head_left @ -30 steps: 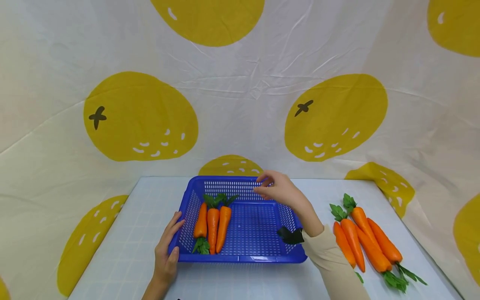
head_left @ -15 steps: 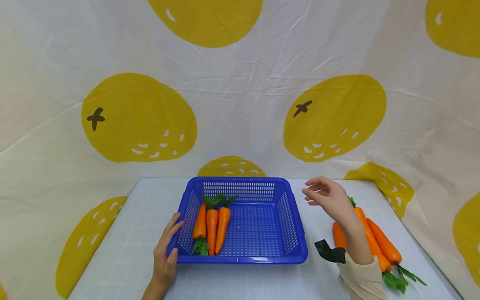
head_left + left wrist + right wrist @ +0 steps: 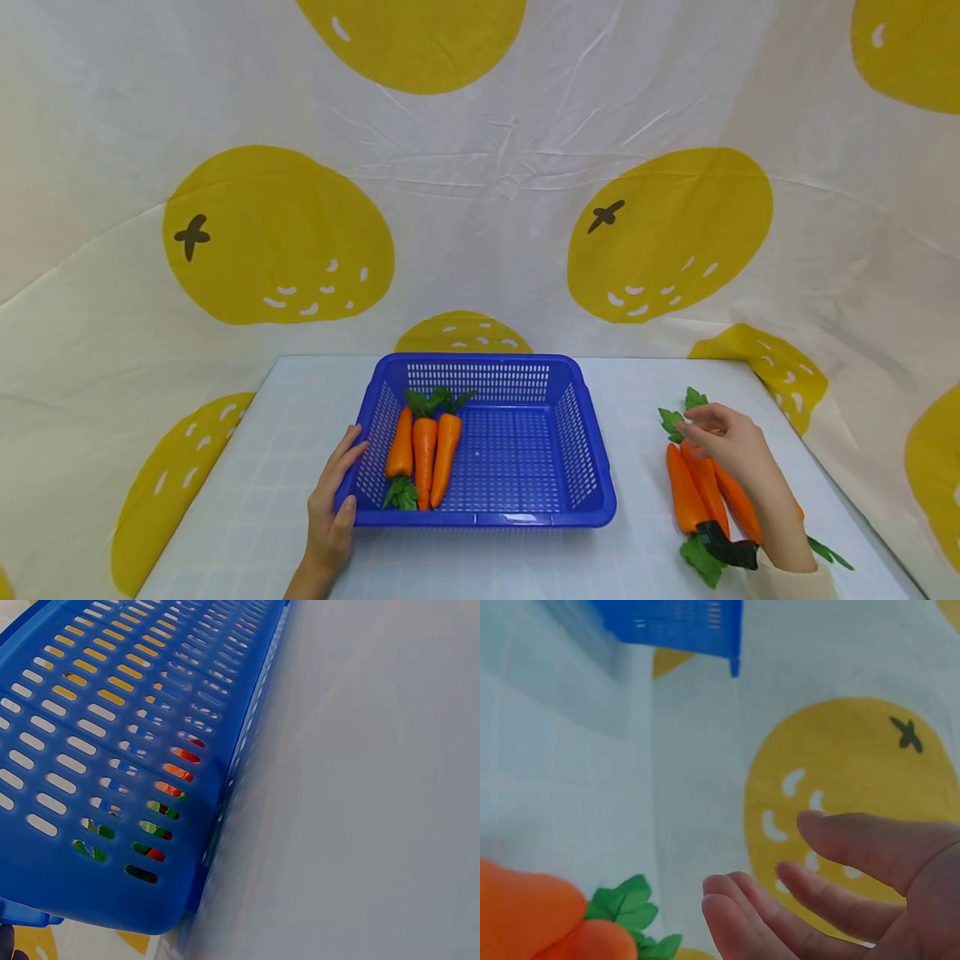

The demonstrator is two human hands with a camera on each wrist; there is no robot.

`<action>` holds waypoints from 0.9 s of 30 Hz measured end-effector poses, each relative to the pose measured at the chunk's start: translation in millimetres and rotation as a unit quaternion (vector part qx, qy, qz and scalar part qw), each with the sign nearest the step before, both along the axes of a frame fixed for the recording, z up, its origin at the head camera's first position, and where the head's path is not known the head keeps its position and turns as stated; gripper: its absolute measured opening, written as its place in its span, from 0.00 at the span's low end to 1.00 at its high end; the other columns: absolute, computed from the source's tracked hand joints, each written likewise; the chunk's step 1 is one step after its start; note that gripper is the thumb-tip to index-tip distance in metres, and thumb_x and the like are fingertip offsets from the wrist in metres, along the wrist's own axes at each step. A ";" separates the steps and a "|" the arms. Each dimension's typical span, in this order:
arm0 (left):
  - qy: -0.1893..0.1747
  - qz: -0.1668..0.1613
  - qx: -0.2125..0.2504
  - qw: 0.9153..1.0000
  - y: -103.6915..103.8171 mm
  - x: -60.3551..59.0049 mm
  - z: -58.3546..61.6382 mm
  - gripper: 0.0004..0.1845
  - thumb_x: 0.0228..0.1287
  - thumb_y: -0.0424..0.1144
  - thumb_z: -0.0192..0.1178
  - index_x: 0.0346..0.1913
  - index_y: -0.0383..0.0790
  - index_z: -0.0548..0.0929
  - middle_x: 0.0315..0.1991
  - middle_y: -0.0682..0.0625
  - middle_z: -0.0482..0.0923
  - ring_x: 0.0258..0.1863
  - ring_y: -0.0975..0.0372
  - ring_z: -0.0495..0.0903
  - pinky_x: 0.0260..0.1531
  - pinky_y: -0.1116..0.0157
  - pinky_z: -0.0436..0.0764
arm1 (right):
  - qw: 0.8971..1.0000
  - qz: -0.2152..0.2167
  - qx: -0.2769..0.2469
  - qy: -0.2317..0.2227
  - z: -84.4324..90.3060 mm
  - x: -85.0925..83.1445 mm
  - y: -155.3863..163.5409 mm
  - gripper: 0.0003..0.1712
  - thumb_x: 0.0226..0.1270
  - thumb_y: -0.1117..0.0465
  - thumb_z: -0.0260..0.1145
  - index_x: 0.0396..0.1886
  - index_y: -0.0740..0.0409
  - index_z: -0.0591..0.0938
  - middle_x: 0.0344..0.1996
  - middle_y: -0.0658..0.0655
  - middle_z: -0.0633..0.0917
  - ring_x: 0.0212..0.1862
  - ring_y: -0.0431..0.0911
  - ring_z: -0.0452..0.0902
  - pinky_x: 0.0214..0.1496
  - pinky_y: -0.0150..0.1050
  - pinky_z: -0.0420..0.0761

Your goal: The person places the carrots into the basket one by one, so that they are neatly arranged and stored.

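Pale tabletop — right hand loosely spread, empty, over carrots — left hand flat against basket.

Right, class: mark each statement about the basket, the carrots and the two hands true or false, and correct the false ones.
1. Three carrots lie inside the blue basket. True.
2. The left hand rests against the basket's left wall. True.
3. The right hand has a carrot in its grip. False: its fingers are relaxed above the loose carrots.
4. The loose carrots lie left of the basket. False: they lie to its right.
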State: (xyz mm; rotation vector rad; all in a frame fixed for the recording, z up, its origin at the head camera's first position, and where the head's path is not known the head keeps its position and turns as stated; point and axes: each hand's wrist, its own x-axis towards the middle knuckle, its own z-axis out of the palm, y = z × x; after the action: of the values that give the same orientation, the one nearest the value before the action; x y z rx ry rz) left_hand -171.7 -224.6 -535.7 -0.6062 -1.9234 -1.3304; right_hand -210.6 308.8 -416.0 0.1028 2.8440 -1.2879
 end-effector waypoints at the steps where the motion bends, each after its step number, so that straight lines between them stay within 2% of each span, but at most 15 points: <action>1: 0.000 0.000 0.000 1.000 0.1 0.1 0.0 0.26 0.65 0.34 0.43 0.65 0.26 0.73 0.70 0.31 0.64 0.73 0.46 0.60 0.70 0.69 0.60 | 1.000 -0.002 0.003 -0.010 -5.4 0.9 3.7 0.29 0.71 0.50 0.63 0.57 0.72 0.74 0.39 0.64 0.86 0.34 0.51 0.85 0.39 0.41 0.86; 4: 0.003 -0.002 0.001 1.000 -0.1 -0.3 0.2 0.26 0.65 0.33 0.43 0.65 0.26 0.73 0.70 0.31 0.64 0.73 0.46 0.60 0.70 0.69 0.60 | 0.999 -0.003 0.015 -0.031 -20.1 3.0 11.7 0.28 0.70 0.53 0.65 0.55 0.74 0.75 0.37 0.63 0.85 0.33 0.52 0.84 0.37 0.42 0.86; 7: 0.001 0.000 0.000 1.000 0.6 0.2 0.9 0.26 0.65 0.33 0.43 0.65 0.26 0.73 0.70 0.31 0.64 0.73 0.46 0.60 0.69 0.69 0.60 | 0.997 -0.006 0.052 -0.054 -30.7 4.9 14.1 0.28 0.68 0.51 0.66 0.54 0.73 0.75 0.37 0.61 0.84 0.32 0.49 0.82 0.36 0.41 0.84; 10: 0.000 0.001 0.000 1.000 0.7 0.4 1.5 0.26 0.65 0.33 0.43 0.65 0.26 0.73 0.70 0.31 0.64 0.73 0.46 0.60 0.69 0.70 0.60 | 0.992 -0.012 0.108 -0.061 -38.3 7.0 11.0 0.27 0.66 0.51 0.68 0.52 0.70 0.77 0.34 0.58 0.83 0.31 0.48 0.78 0.34 0.40 0.80; 15: 0.003 0.000 0.002 1.000 0.0 -0.4 1.1 0.26 0.66 0.34 0.43 0.64 0.26 0.73 0.69 0.31 0.64 0.73 0.46 0.60 0.70 0.69 0.60 | 0.985 -0.019 0.165 -0.047 -50.5 7.9 3.2 0.23 0.62 0.55 0.71 0.47 0.68 0.78 0.27 0.54 0.78 0.28 0.47 0.71 0.30 0.38 0.73; 17: 0.002 -0.001 0.002 1.000 0.2 -0.5 1.0 0.26 0.66 0.34 0.43 0.64 0.26 0.73 0.70 0.31 0.64 0.73 0.46 0.60 0.70 0.69 0.60 | 0.984 -0.017 0.175 -0.040 -53.6 8.4 -0.2 0.22 0.60 0.56 0.72 0.46 0.68 0.78 0.25 0.54 0.77 0.27 0.48 0.70 0.29 0.39 0.71; 20: 0.000 -0.001 0.002 1.000 0.5 -0.6 0.8 0.26 0.66 0.34 0.43 0.65 0.26 0.73 0.70 0.31 0.64 0.73 0.46 0.60 0.70 0.69 0.60 | 0.981 -0.012 0.193 -0.031 -55.9 9.4 -6.9 0.23 0.58 0.56 0.73 0.45 0.70 0.79 0.25 0.54 0.77 0.27 0.47 0.70 0.32 0.43 0.74; 27: -0.001 -0.001 0.002 1.000 1.0 0.1 0.6 0.26 0.66 0.34 0.43 0.65 0.27 0.73 0.70 0.31 0.64 0.73 0.46 0.60 0.69 0.70 0.61 | 0.980 -0.022 0.187 -0.058 -59.6 9.2 -16.9 0.31 0.58 0.53 0.74 0.51 0.74 0.77 0.27 0.56 0.76 0.29 0.48 0.70 0.32 0.40 0.72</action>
State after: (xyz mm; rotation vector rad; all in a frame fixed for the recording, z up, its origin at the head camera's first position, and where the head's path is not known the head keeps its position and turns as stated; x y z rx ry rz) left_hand -171.6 -223.6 -535.1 -0.6045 -1.9219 -1.3360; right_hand -201.4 292.0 -475.6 0.2377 2.9551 -0.7097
